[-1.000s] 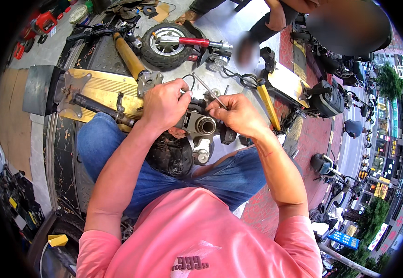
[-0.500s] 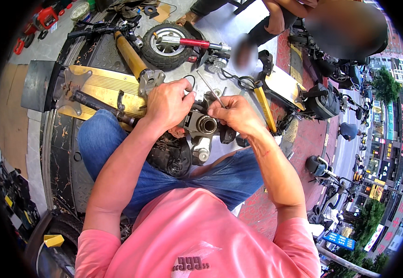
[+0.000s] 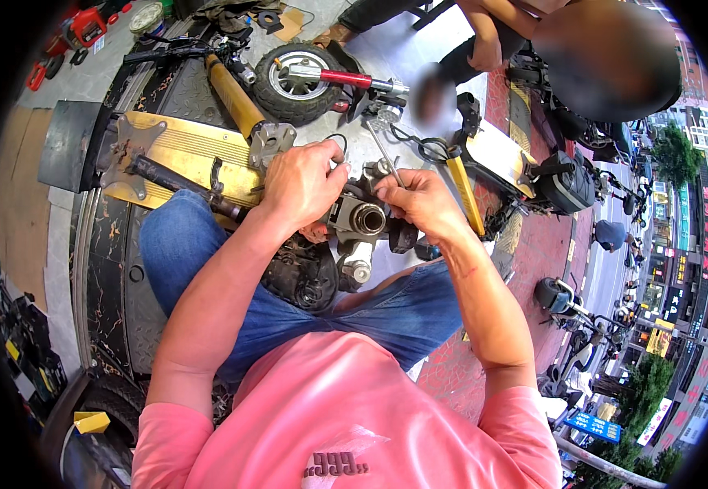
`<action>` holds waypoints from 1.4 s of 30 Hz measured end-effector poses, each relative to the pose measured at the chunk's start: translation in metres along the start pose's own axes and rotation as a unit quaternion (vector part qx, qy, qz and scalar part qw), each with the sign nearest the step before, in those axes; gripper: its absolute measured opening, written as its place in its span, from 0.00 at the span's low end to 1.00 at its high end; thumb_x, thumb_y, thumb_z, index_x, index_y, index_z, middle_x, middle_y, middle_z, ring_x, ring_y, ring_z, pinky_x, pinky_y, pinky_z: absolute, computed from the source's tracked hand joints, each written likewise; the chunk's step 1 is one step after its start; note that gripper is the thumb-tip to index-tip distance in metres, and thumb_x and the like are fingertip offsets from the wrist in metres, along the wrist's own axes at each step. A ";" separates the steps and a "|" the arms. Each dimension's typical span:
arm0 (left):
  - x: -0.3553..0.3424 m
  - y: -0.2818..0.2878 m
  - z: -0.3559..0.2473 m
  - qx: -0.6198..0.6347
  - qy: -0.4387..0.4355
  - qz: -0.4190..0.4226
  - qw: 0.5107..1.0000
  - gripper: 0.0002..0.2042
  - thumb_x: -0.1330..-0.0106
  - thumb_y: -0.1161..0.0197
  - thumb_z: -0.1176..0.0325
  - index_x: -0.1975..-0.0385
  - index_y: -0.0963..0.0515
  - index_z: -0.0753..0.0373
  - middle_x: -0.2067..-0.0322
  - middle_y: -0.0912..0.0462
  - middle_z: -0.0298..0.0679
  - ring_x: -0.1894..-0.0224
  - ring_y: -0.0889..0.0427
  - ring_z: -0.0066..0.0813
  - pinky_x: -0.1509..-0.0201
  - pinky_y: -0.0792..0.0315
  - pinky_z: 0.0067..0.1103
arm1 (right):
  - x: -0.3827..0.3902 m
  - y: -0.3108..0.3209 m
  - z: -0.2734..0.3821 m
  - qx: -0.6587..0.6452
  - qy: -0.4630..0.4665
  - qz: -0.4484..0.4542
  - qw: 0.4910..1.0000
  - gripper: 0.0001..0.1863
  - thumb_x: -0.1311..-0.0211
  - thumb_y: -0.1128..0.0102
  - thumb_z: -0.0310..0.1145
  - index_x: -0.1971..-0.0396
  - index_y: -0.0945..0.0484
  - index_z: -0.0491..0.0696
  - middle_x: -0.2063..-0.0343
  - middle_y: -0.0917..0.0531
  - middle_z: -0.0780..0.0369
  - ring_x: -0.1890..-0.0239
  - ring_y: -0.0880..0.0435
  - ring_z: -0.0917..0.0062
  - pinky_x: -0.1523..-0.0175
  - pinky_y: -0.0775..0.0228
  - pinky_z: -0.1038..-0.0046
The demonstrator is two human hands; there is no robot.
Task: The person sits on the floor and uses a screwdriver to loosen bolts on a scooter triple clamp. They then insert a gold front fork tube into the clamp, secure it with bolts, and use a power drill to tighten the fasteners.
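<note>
Between my knees stands a grey metal scooter part (image 3: 342, 216) with a round threaded tube (image 3: 368, 218) facing up. My right hand (image 3: 426, 205) is at its far right side, thumb and fingers closed on a thin metal rod (image 3: 382, 145). The rod slants up and away to the left; its lower end is hidden by the fingers. On the far left side of the part is my left hand (image 3: 301, 186), fingers curled down and thumb near the forefinger. What those fingers grip is hidden. A thin dark cable (image 3: 341, 136) loops just beyond them.
A yellow scooter deck (image 3: 183, 151) lies at left, with a dark tube across it. Beyond my hands are a wheel (image 3: 299, 81) and a red shock absorber (image 3: 346, 77). A yellow post (image 3: 466, 191) stands right. Another person (image 3: 484, 41) sits at the far side.
The rod's far end has swung to the right, so it stands steeper in the view. Both hands stay by the metal part, with only a slight shift.
</note>
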State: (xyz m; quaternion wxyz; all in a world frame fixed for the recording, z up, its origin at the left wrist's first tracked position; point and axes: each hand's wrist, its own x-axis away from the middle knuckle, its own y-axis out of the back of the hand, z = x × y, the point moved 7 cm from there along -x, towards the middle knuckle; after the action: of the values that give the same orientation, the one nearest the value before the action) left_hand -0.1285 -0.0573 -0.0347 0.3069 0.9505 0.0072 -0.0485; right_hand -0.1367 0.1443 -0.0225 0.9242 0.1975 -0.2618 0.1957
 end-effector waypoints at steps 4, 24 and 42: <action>-0.001 0.000 0.002 0.012 0.002 0.003 1.000 0.10 0.33 0.33 0.62 0.61 0.15 0.62 0.75 0.14 0.47 0.72 0.14 0.48 0.65 0.25 0.39 | 0.004 -0.002 0.005 0.048 0.012 0.038 0.998 0.09 0.31 0.36 0.31 0.59 0.11 0.43 0.78 0.19 0.72 0.77 0.29 0.90 0.71 0.39 0.81; -0.003 -0.004 0.005 0.053 0.012 0.011 0.998 0.11 0.32 0.32 0.64 0.59 0.14 0.65 0.74 0.13 0.45 0.72 0.14 0.39 0.64 0.24 0.32 | 0.040 0.072 -0.016 0.126 0.232 -0.214 0.940 0.19 0.36 0.26 0.41 0.76 0.21 0.41 0.85 0.30 0.66 0.78 0.34 0.84 0.72 0.40 0.71; -0.005 -0.020 0.018 -0.016 0.037 -0.037 0.999 0.15 0.28 0.34 0.60 0.54 0.13 0.67 0.67 0.11 0.40 0.64 0.16 0.24 0.56 0.23 0.25 | 0.013 0.097 -0.122 0.032 0.062 -0.234 0.970 0.25 0.35 0.34 0.55 0.61 0.11 0.44 0.65 0.12 0.46 0.55 0.12 0.51 0.48 0.23 0.55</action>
State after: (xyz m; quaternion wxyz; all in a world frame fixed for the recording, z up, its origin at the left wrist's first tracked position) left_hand -0.1361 -0.0511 -0.0606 0.3197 0.9456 0.0542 -0.0249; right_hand -0.1217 0.2867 -0.0856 0.9518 0.2703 -0.1446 -0.0062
